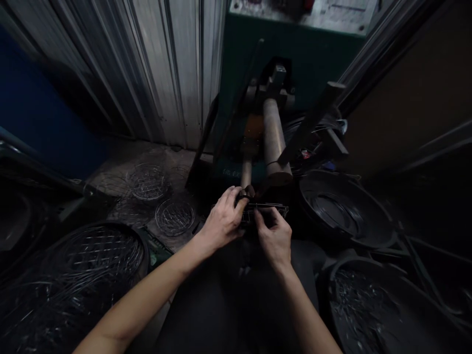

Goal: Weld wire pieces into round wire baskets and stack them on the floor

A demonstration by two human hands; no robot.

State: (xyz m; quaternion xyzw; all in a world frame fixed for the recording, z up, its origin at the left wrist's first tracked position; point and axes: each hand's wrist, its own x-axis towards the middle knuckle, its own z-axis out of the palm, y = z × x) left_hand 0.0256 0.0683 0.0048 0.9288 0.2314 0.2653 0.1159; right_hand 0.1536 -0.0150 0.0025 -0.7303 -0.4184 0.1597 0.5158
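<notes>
Both my hands meet at a small wire frame [278,208] of thin metal rods, low in front of the green machine [313,59]. My left hand [224,214] is closed on the frame's left side, its fingers curled near the end of a lower metal rod [246,172]. From the right, my right hand [275,233] pinches at the frame with thumb and forefinger. My fingers and the dark surroundings hide much of the frame. A thick metal cylinder [273,132] juts from the machine just above my hands.
Round wire grids [175,216] lie on the floor at left. A large tub [143,246] at lower left holds wire pieces. On the right stand a black basin [383,221] with wire rings and another basin [332,295] with small metal pieces. Corrugated metal wall [177,64] rises behind.
</notes>
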